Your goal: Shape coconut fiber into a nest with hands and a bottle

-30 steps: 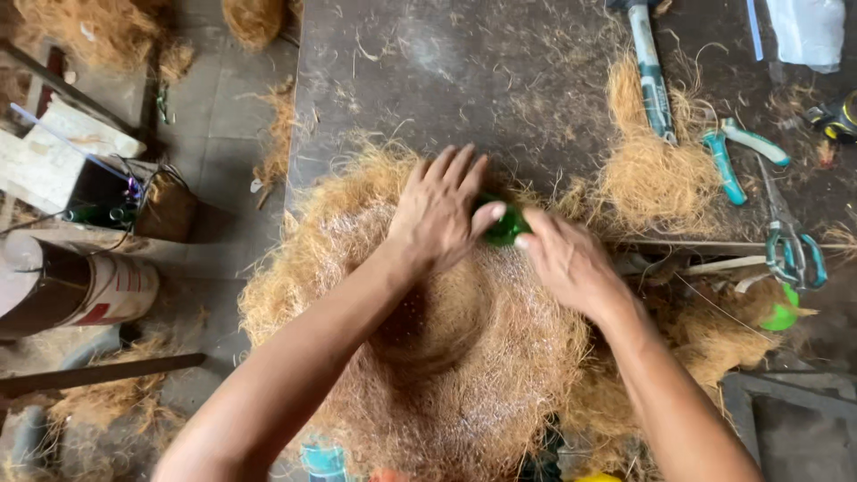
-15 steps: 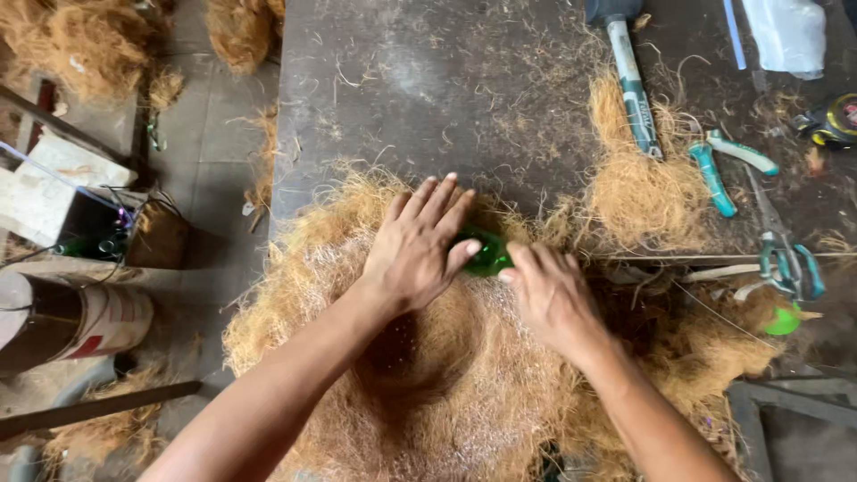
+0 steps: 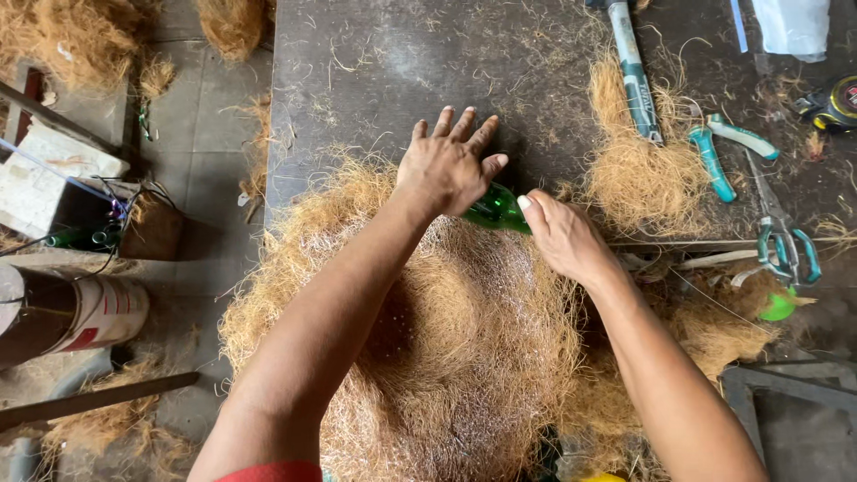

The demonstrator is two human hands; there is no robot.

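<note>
A wide, dished mat of golden coconut fibre (image 3: 446, 357) lies on a dark worktable (image 3: 357, 71), its near part hanging over the table's front edge. At the mat's far rim lies a green glass bottle (image 3: 495, 212). My left hand (image 3: 449, 165) rests flat on the far rim with its fingers spread, the palm over the bottle's left end. My right hand (image 3: 562, 234) grips the bottle from the right, thumb on top. Most of the bottle is hidden under both hands.
A loose fibre clump (image 3: 638, 174) sits to the right, with a hammer (image 3: 636, 71), teal pliers (image 3: 719, 147) and scissors (image 3: 786, 241) beyond it. A tape measure (image 3: 835, 103) lies at the far right. On the floor at left are a tin can (image 3: 80, 312) and more fibre (image 3: 71, 36).
Both hands and the bottle have shifted slightly away from me toward the mat's far rim. My left hand's fingers have spread wider and more of the green bottle shows.
</note>
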